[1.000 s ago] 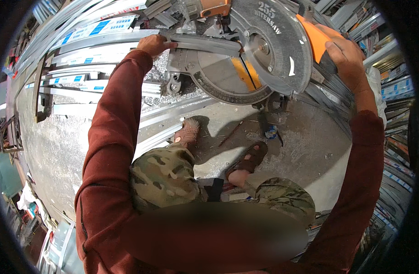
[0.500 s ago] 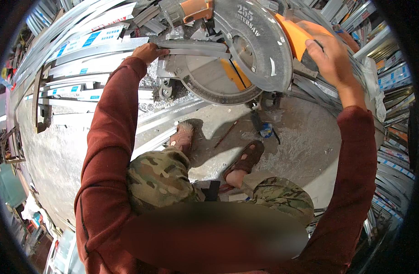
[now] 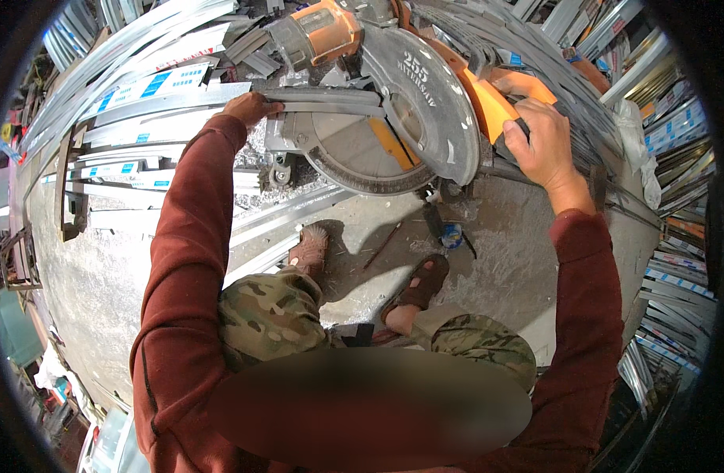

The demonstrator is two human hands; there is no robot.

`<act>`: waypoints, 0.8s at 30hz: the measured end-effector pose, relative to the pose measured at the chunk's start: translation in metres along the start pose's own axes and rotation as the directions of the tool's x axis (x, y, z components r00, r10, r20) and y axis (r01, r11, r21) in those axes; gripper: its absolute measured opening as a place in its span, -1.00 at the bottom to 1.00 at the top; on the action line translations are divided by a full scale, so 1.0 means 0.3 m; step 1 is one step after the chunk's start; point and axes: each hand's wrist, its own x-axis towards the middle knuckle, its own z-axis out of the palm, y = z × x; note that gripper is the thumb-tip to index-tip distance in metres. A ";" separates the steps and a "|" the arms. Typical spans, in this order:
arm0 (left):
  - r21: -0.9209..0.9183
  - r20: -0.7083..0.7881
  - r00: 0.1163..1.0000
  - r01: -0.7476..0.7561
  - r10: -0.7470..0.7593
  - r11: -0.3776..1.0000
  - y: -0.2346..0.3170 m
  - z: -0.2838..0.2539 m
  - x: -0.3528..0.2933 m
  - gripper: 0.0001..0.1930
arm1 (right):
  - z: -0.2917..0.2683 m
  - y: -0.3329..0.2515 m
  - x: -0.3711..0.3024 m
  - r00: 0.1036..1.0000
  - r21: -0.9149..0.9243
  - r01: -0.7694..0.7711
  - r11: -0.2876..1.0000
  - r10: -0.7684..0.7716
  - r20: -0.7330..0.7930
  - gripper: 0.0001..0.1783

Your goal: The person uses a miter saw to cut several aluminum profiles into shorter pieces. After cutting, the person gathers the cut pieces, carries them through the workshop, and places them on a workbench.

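A mitre saw (image 3: 393,177) with a round grey base stands in front of me, its dark blade guard (image 3: 449,130) over the base. My right hand (image 3: 542,150) is closed round the saw's orange handle (image 3: 490,106). A grey metal profile (image 3: 330,101) lies across the back of the base, its right end by the blade guard. My left hand (image 3: 250,109) grips this profile just left of the base, with its thumb toward the saw. The blade itself is mostly hidden by the guard.
Long metal profiles (image 3: 161,94) are piled at the left, some with blue-printed film. More profile stacks (image 3: 677,126) line the right side. Between my feet and the saw, a blue roll (image 3: 451,235) and a thin rod (image 3: 383,244) lie on the concrete floor (image 3: 504,252).
My right hand has brought the saw handle down, and the blade guard has dropped toward the base. My left hand keeps its grip on the profile. The whole view has shifted slightly.
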 end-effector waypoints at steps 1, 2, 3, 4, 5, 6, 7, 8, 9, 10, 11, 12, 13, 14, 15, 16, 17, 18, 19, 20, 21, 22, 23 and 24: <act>0.022 0.002 1.000 -0.005 0.005 1.000 -0.001 -0.001 0.003 -0.42 | 0.008 0.004 -0.010 1.000 -0.002 0.015 1.000 -0.015 -0.006 -0.61; 0.046 0.005 1.000 -0.011 0.011 0.999 0.007 -0.006 0.002 -0.43 | 0.013 0.008 -0.020 1.000 -0.004 0.028 1.000 -0.028 -0.013 -0.61; 0.063 0.007 1.000 -0.001 0.001 0.998 0.015 -0.010 0.001 -0.43 | 0.014 0.009 -0.028 1.000 0.004 0.018 1.000 -0.018 0.004 -0.62; 0.081 0.010 1.000 0.008 -0.009 0.997 0.024 -0.014 0.000 -0.43 | 0.015 0.009 -0.032 1.000 0.005 0.021 1.000 -0.021 -0.003 -0.62; 0.099 0.010 1.000 0.023 -0.024 0.995 0.024 -0.018 -0.004 -0.43 | 0.018 0.008 -0.031 1.000 0.008 0.027 1.000 -0.027 -0.011 -0.62; 0.085 0.007 1.000 0.014 -0.015 0.996 0.002 -0.008 0.007 -0.43 | 0.022 0.008 -0.031 0.999 0.012 0.034 0.999 -0.034 -0.019 -0.62; 0.072 0.005 1.000 0.005 -0.005 0.997 -0.031 0.007 0.021 -0.43 | 0.028 0.011 -0.035 0.999 0.017 0.035 0.999 -0.035 -0.015 -0.62; 0.057 0.004 1.000 -0.009 0.009 0.998 -0.027 0.006 0.023 -0.43 | 0.035 0.017 -0.045 0.999 0.019 0.032 0.999 -0.032 -0.009 -0.62; 0.052 -0.001 1.000 -0.007 0.007 0.999 -0.024 0.006 0.025 -0.44 | 0.043 0.022 -0.053 1.000 0.021 0.030 0.999 -0.030 -0.004 -0.61; 0.046 -0.006 1.000 -0.004 0.004 0.999 -0.023 0.005 0.024 -0.44 | 0.051 0.025 -0.061 0.999 0.024 0.038 0.999 -0.038 -0.015 -0.61; 0.040 -0.011 1.000 -0.002 0.003 0.999 -0.016 0.002 0.020 -0.45 | 0.056 0.027 -0.067 0.999 0.026 0.045 0.999 -0.045 -0.026 -0.61; 0.028 -0.004 1.000 0.000 0.000 1.000 -0.009 -0.001 0.017 -0.45 | 0.057 0.027 -0.072 0.998 0.028 0.053 0.998 -0.052 -0.036 -0.61; 0.015 0.004 1.000 0.003 -0.003 1.000 -0.001 -0.004 0.013 -0.45 | 0.053 0.023 -0.073 0.998 0.023 0.044 0.999 -0.043 -0.038 -0.64; 0.004 0.011 1.000 0.012 -0.012 1.000 -0.010 -0.002 0.013 -0.45 | 0.052 0.016 -0.070 0.998 0.023 0.040 0.999 -0.039 -0.040 -0.67; 0.011 0.009 1.000 0.011 -0.011 1.000 -0.021 0.000 0.017 -0.45 | 0.053 0.012 -0.068 0.998 0.023 0.035 0.999 -0.034 -0.043 -0.69; 0.017 0.008 1.000 0.010 -0.010 1.000 -0.032 0.002 0.020 -0.44 | 0.055 0.012 -0.067 0.998 0.029 0.040 0.999 -0.038 -0.050 -0.69; 0.024 0.009 1.000 0.002 -0.002 1.000 -0.020 -0.002 0.019 -0.44 | 0.057 0.014 -0.072 0.998 0.031 0.039 0.999 -0.037 -0.056 -0.69; 0.017 0.013 1.000 -0.001 0.000 1.000 -0.009 -0.005 0.015 -0.44 | 0.060 0.016 -0.077 0.997 0.033 0.039 0.999 -0.037 -0.061 -0.69; 0.011 0.016 1.000 -0.003 0.003 1.000 -0.001 -0.007 0.008 -0.43 | 0.064 0.018 -0.083 0.998 0.026 0.034 0.999 -0.032 -0.056 -0.69; 0.004 0.017 1.000 -0.003 0.003 1.000 0.004 -0.012 0.001 -0.43 | 0.068 0.021 -0.086 0.998 0.020 0.033 0.999 -0.031 -0.052 -0.69; 0.026 0.017 1.000 0.001 -0.001 1.000 0.002 -0.009 0.006 -0.43 | 0.070 0.023 -0.088 0.998 0.013 0.031 0.999 -0.030 -0.048 -0.69; 0.048 0.018 1.000 0.004 -0.005 0.999 0.003 -0.007 0.010 -0.43 | 0.070 0.024 -0.088 0.998 0.018 0.032 0.999 -0.031 -0.053 -0.69; 0.070 0.019 1.000 0.008 -0.009 0.998 0.002 -0.006 0.012 -0.43 | 0.072 0.023 -0.089 0.998 0.023 0.034 0.999 -0.032 -0.057 -0.68; 0.060 0.015 1.000 0.006 -0.006 0.998 -0.002 -0.005 0.012 -0.43 | 0.073 0.022 -0.089 0.998 0.027 0.035 0.999 -0.033 -0.061 -0.68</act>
